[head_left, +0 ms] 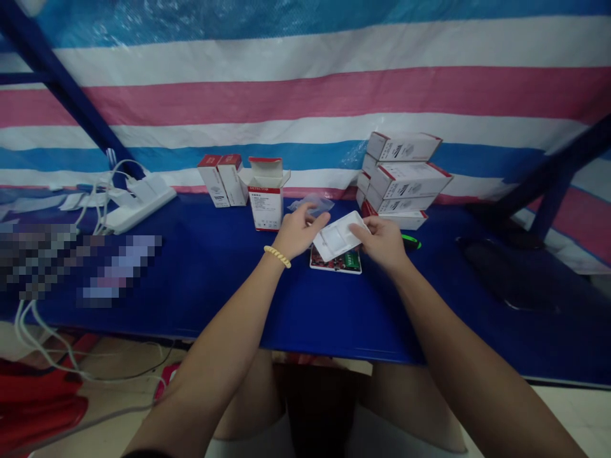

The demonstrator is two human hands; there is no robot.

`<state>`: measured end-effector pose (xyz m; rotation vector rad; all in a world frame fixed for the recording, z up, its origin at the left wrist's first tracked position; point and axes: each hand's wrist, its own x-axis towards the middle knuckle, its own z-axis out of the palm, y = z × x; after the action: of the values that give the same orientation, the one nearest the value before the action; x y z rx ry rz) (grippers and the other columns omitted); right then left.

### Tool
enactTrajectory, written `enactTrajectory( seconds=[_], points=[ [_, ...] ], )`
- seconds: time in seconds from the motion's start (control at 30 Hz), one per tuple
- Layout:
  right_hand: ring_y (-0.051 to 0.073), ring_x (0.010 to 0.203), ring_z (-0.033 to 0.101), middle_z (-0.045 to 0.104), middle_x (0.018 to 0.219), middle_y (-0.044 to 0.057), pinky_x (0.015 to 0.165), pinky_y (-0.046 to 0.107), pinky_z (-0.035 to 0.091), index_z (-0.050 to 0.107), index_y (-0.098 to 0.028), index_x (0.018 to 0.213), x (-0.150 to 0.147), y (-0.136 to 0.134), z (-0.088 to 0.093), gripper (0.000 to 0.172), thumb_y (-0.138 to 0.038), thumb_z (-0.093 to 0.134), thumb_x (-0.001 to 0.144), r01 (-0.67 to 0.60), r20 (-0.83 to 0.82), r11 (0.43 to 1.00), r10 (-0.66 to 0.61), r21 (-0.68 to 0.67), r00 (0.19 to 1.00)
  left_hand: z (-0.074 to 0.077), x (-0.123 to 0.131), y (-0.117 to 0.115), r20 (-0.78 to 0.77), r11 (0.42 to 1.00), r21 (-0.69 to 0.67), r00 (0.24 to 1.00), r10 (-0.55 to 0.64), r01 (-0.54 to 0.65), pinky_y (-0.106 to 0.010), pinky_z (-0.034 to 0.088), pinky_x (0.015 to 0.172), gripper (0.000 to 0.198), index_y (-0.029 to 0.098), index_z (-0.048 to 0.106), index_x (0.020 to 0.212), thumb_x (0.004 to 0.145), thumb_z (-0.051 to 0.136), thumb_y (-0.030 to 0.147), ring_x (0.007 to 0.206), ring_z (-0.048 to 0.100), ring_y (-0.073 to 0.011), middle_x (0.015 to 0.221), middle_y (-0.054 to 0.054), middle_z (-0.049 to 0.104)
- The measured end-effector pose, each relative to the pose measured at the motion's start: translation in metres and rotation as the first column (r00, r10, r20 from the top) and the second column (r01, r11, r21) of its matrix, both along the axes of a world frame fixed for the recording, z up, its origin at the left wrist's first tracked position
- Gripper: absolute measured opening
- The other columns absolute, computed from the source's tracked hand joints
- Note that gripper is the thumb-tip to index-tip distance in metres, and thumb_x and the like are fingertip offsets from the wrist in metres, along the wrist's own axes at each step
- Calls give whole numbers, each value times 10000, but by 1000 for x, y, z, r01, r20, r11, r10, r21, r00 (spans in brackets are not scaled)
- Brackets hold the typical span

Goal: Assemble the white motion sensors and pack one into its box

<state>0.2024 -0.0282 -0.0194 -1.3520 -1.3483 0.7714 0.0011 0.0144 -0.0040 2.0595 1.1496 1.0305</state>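
A white plastic cover (pixel 338 236) is tilted above the table, its recessed inner side showing. My right hand (pixel 383 240) pinches its right end between thumb and fingers. At the cover's upper left is my left hand (pixel 300 230), fingers apart and slightly curled, with the thumb near the cover's edge. Partly hidden under the cover, a device with a circuit board and a green part (pixel 352 259) lies in a white frame on the blue table. Crumpled clear plastic (pixel 321 203) lies behind my left hand.
An open box (pixel 266 207) and closed boxes (pixel 223 181) stand behind on the left. Stacked boxes (pixel 405 181) are at the back right, near a green-and-black tool (pixel 411 242). A power strip (pixel 138 207) with cables is at left; a dark pouch-like object (pixel 513 277) lies right.
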Motion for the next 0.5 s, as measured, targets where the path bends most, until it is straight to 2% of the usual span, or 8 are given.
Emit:
enactTrajectory(
  seconds=[0.1, 0.17, 0.23, 0.3, 0.37, 0.43, 0.5],
  points=[
    [119, 402, 485, 569, 525, 10, 374, 242, 357, 564, -175, 684, 0, 3, -2, 302, -452, 684, 684, 74, -3, 997, -74, -10, 997, 2, 1, -7, -131, 969, 225, 989, -70, 98, -400, 507, 916, 676, 177, 505, 1280, 726, 753, 475, 1031, 625, -247, 1239, -117, 621],
    [121, 403, 486, 574, 533, 11, 377, 247, 367, 556, -180, 686, -1, 5, -5, 318, -468, 690, 677, 83, -19, 997, -83, -6, 996, 2, 3, -10, -246, 921, 331, 961, -127, 206, -435, 467, 995, 714, 168, 520, 1263, 663, 803, 432, 1138, 577, -280, 1279, -122, 592],
    [127, 433, 505, 589, 565, 14, 407, 261, 399, 568, -183, 739, -2, 7, -6, 359, -518, 686, 685, 58, -60, 998, -58, -1, 997, 1, 4, -10, -304, 890, 385, 944, -126, 243, -446, 448, 1026, 660, 155, 533, 1245, 673, 787, 363, 1166, 559, -285, 1248, -121, 604],
    [149, 534, 568, 630, 653, 30, 492, 286, 462, 594, -184, 872, -2, 8, -6, 451, -591, 673, 694, 6, -84, 1000, -4, 17, 996, -1, 4, -8, -290, 879, 436, 955, -63, 191, -439, 434, 1047, 609, 137, 529, 1255, 704, 740, 287, 1182, 544, -278, 1243, -126, 597],
    [196, 728, 637, 675, 811, 64, 623, 327, 516, 591, -184, 1038, 1, 5, -5, 617, -643, 712, 644, -69, -26, 997, 71, 43, 997, -3, 1, -3, -242, 877, 473, 970, 33, 88, -433, 425, 1061, 618, 127, 513, 1284, 712, 714, 246, 1210, 518, -280, 1264, -137, 567],
    [254, 939, 637, 677, 995, 106, 762, 386, 526, 567, -186, 1178, 5, 1, -2, 816, -638, 798, 540, -165, 152, 985, 157, 41, 976, -5, -2, 1, -217, 884, 467, 970, 114, 0, -423, 445, 1038, 622, 129, 512, 1294, 712, 709, 229, 1194, 523, -280, 1251, -143, 545],
    [295, 1057, 603, 649, 1115, 127, 864, 440, 503, 538, -193, 1283, 8, -4, 0, 980, -598, 862, 452, -253, 350, 968, 238, -4, 906, -6, -5, 4, -230, 901, 430, 958, 169, -56, -416, 470, 998, 639, 135, 510, 1300, 703, 719, 219, 1150, 548, -281, 1214, -140, 542]
  ],
)
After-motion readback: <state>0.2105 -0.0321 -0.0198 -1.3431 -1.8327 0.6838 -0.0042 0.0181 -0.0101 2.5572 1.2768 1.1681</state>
